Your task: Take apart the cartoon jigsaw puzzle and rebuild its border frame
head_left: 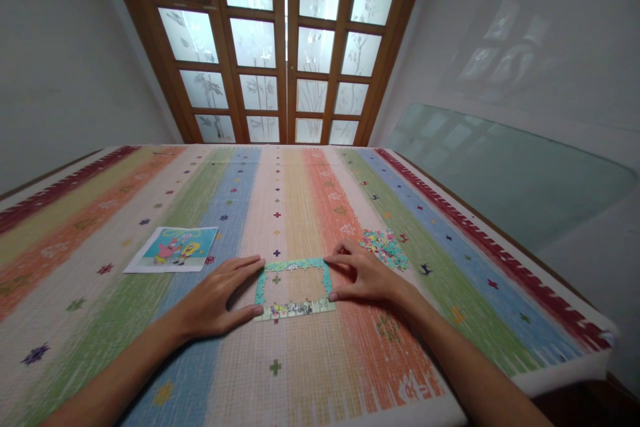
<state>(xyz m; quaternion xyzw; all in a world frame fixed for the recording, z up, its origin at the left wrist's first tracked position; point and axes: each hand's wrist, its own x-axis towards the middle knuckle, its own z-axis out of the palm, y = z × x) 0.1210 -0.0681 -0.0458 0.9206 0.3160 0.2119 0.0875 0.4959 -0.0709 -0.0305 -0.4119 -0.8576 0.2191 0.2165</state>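
Note:
A rectangular jigsaw puzzle border (pixel 295 265) lies flat on the striped tablecloth, joined on all four sides with its middle open to the cloth. Its top and sides are teal; along the bottom run white, yellow and grey bits. My left hand (pixel 220 297) rests at the left side, thumb and fingers spread apart, fingertips touching the upper and lower left corners. At the right side sits my right hand (pixel 365 273), its thumb low and fingertips high against the edge, with a gap between them. Just beyond that hand is a heap of loose puzzle pieces (pixel 385 248).
A printed cartoon picture (pixel 175 249) on white paper lies to the left. The tablecloth (pixel 300 373) covers a large table. A pale glass panel (pixel 500 167) leans by the right wall. Wooden doors with frosted panes (pixel 287 107) stand behind the table's far edge.

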